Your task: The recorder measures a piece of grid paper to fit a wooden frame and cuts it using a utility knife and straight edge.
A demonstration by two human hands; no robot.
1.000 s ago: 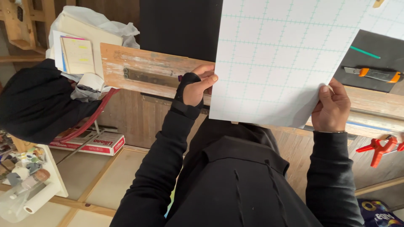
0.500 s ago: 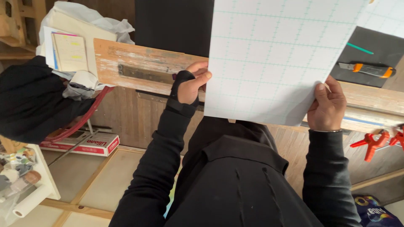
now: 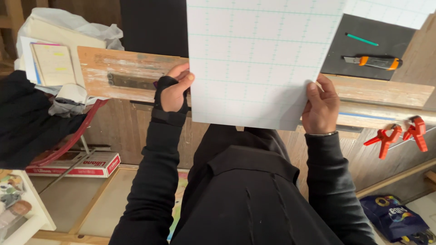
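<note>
Gridded white sheet (image 3: 259,59), large and stiff-looking, is held up by both hands over the edge of a worn wooden workbench (image 3: 122,75), seen from the person's head camera. Left hand (image 3: 175,90), in a black fingerless glove, has its thumb and fingers closed on the sheet's left edge near the lower corner; right hand (image 3: 321,105), bare, pinches the lower right corner, fingers folded round the edge. Both grips are firmly closed on the sheet, which covers the middle of the view and runs past the top of the frame, its faint green grid lines facing the camera. Black sleeves and a black coat fill the foreground below it. Behind the sheet's right edge, a dark cutting mat (image 3: 377,45) lies on the bench with an orange utility knife (image 3: 372,61) and a green pen (image 3: 361,39) on it, well apart from either hand. Two orange spring clamps (image 3: 399,135) grip the bench's front rail to the right. At left, a stack of papers and notebooks (image 3: 50,59) sits in a white plastic bag beside a black garment (image 3: 27,118). A red and white box (image 3: 75,164) lies on the floor below.
</note>
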